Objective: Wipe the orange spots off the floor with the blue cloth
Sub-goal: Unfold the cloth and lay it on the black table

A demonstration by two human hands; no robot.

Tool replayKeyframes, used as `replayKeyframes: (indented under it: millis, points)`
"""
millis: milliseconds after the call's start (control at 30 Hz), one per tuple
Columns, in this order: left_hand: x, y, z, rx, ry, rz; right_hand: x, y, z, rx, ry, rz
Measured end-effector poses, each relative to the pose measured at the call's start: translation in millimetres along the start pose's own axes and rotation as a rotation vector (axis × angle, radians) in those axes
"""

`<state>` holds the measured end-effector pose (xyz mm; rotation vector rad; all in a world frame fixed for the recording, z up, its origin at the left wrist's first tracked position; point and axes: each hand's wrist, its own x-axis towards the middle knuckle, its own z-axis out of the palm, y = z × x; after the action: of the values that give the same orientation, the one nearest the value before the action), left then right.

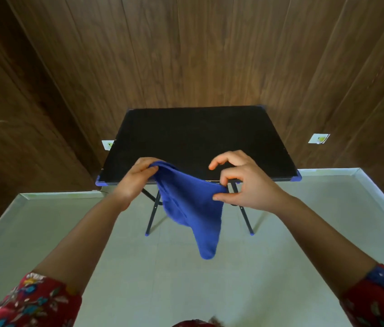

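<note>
- Right hand [245, 182]: thumb and forefinger pinch one upper corner of the blue cloth [193, 208]; the other fingers are raised, bent and spread clear of it.
- Left hand [136, 178]: fingers curl round the opposite upper corner, thumb on the near side; its fingertips are hidden behind the fabric.
- The cloth is held in the air between the two hands, in front of the near edge of the table [198, 138]. It sags in the middle and tapers to a point hanging above the floor [139, 267], not touching it.
- Hidden or cut off: the cloth covers part of the table's near edge and legs; both floral red sleeves [32, 300] run out of frame at the bottom corners.
- Table: black top, blue corner caps, dark folding legs with blue feet.
- Floor: pale tiles with a light skirting.
- Walls: dark wood panelling with two white plates [318, 138], the left one partly behind the table's left edge.
</note>
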<state>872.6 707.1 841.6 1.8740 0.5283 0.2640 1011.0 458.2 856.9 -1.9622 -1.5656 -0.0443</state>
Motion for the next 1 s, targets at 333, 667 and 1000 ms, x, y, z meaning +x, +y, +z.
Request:
replayKeyframes:
  millis: [333, 667, 1000]
  points:
    - [14.0, -9.5, 2.5, -0.111, -0.027, 0.024, 20.8, 21.0, 7.4, -0.053, -0.058, -0.026]
    - [55.4, -20.0, -18.5, -0.047, -0.173, 0.077, 42.6, 64.4, 12.8, -0.395, -0.214, 0.282]
    - [108.1, -36.6, -43.7, -0.639, -0.213, -0.39, 100.7, 71.1, 54.1, 1.493, 0.225, 1.06]
